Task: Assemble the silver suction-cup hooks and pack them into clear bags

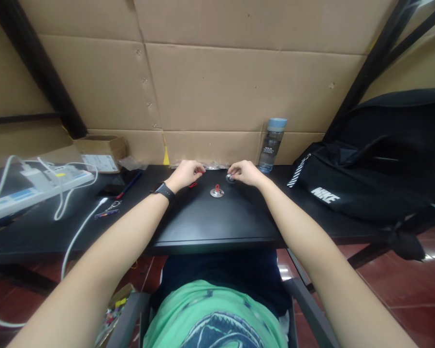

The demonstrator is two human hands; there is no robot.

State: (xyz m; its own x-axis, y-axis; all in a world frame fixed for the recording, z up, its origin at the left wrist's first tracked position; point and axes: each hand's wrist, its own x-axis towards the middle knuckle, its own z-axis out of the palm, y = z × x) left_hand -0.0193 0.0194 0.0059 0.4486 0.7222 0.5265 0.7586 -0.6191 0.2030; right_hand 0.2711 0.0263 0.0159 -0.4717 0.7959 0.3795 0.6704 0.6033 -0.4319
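A small silver finger cymbal [217, 193] with a red loop standing up from its middle lies on the black tabletop [217, 222], between my two hands. My right hand [244, 173] is closed, its fingertips pinching a small round silver piece [229, 178] like another finger cymbal; the fingers cover part of it. On the other side, my left hand [185, 175] has its fingers drawn together, with a trace of red at the tips; what they hold is too hidden to make out. Just below those fingers shows a bit of red cord [193, 184].
A water bottle [271, 145] and a black backpack [366, 169] stand to the right. At left are a power strip [39, 193] with white cables, a small cardboard box [101, 147], a phone [114, 186] and keys [108, 210]. Cardboard panels line the back.
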